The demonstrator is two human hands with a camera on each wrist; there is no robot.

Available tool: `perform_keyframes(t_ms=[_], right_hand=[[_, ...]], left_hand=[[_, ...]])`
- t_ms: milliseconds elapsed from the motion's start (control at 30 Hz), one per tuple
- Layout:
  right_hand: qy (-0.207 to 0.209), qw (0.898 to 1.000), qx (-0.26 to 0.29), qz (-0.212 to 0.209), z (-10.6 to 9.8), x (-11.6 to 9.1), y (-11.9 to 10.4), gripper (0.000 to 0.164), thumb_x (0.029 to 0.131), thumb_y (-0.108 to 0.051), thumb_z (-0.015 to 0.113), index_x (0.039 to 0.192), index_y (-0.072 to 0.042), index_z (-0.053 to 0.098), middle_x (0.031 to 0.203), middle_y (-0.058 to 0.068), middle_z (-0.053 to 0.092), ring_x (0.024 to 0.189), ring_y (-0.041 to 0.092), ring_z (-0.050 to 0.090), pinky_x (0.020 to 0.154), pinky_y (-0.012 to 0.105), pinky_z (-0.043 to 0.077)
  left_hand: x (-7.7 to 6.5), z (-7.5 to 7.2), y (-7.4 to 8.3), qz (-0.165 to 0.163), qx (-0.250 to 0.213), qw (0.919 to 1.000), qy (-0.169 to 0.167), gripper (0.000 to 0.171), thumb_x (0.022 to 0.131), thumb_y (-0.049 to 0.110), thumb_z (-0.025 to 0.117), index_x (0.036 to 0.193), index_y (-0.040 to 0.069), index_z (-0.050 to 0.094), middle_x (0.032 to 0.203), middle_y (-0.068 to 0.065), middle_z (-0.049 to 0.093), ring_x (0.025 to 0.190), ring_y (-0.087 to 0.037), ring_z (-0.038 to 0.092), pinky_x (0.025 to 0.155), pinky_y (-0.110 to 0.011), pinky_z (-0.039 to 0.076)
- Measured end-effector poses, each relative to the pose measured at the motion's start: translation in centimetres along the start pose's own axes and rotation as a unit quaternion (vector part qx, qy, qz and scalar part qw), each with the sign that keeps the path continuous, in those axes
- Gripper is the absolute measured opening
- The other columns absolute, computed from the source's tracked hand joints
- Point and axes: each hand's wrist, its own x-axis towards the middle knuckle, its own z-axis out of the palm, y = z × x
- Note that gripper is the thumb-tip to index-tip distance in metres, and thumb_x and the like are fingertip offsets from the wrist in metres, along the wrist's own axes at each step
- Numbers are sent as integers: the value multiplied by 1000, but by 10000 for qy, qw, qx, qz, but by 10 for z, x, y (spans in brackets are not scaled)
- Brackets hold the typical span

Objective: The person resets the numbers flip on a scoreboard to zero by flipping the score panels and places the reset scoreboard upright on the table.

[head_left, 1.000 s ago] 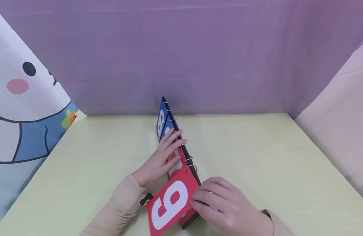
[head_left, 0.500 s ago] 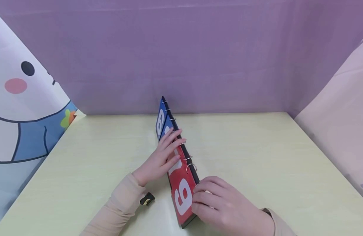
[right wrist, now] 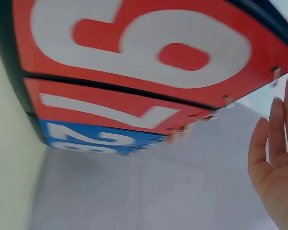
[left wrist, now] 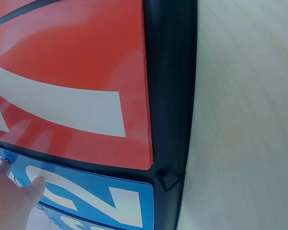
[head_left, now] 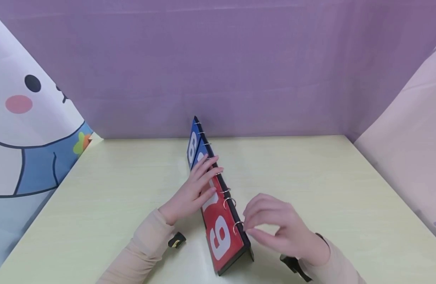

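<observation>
The flip scoreboard (head_left: 223, 185) stands like a tent on the pale counter (head_left: 310, 177), its length running away from the person, with metal rings along the black top edge. A red card (head_left: 235, 249) with a white digit hangs at the near end, blue cards (head_left: 192, 148) at the far end. The left hand (head_left: 189, 197) lies across the middle of the left face – fingers straight and a little spread, tips at the top edge. The right hand (head_left: 280, 221) is by the near end of that edge – fingers loosely bent, a gap between them and the thumb; I cannot tell whether the tips touch the nearest ring. Behind the counter hangs purple cloth (head_left: 218, 71)
</observation>
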Motion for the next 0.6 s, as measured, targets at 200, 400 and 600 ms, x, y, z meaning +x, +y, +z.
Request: perform_keyframes(t_ms=[200, 400, 600], right_hand=[[-124, 9619, 1102, 2498, -8, -16, 17, 12, 86, 4, 60, 93, -4, 64, 89, 15, 63, 89, 14, 58, 84, 27, 50], [-1042, 8735, 1575, 4486, -10, -21, 33, 28, 86, -10, 65, 110, 2, 59, 109, 21, 58, 100, 28, 60, 89, 30, 50], [-1398, 8344, 1720, 5047, -10, -22, 41, 33, 86, -10, 63, 115, 4, 56, 114, 23, 56, 104, 36, 56, 87, 30, 50]], left_hand=[[0, -1, 1, -35, -1, 10000, -2, 50, 93, 21, 55, 140, 18, 39, 156, -2, 18, 147, -27, 3, 102, -51, 38], [1, -3, 1, -1, -19, 10000, 32, 50, 93, 21, 55, 140, 18, 39, 157, -2, 18, 147, -27, 3, 103, -53, 36], [2, -5, 2, 17, -19, 10000, 50, 50, 93, 21, 55, 140, 18, 39, 157, -2, 17, 147, -27, 3, 103, -53, 36]])
